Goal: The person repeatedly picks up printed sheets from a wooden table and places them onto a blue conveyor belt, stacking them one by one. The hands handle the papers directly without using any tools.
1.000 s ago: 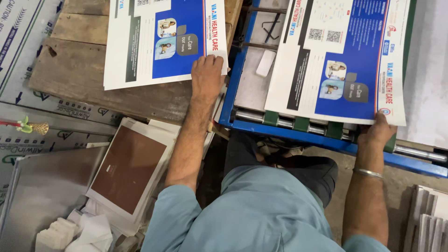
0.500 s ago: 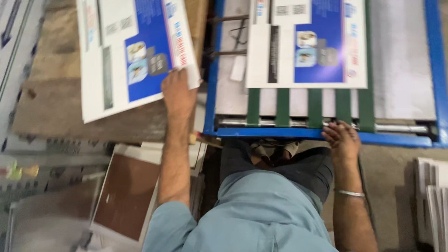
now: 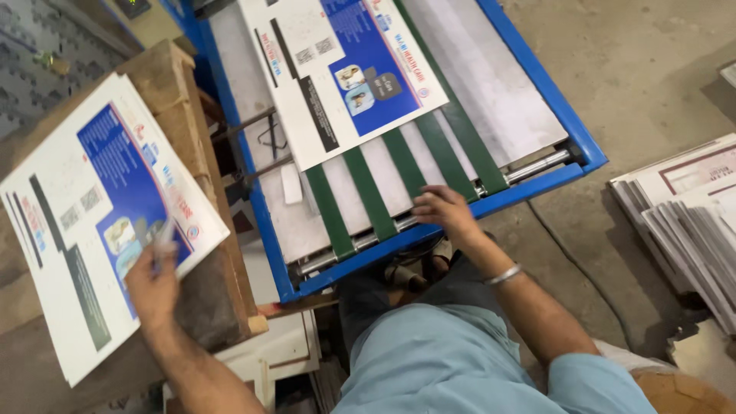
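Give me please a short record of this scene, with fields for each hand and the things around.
Left hand: rests on the printed sheet stack, which lies on a wooden stand
Right hand: fingers on the roller end of the blue-framed machine, touching the green belts
On the belts: one printed sheet, lying flat
Wrist: metal bangle on the right arm
Floor, right: piled sheets

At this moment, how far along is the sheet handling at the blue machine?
Looks done: a printed sheet lies on the wooden stand under the left hand. In hand: another sheet rides the green belts, the right hand resting at their roller end. Left: that sheet is not yet off the blue machine.
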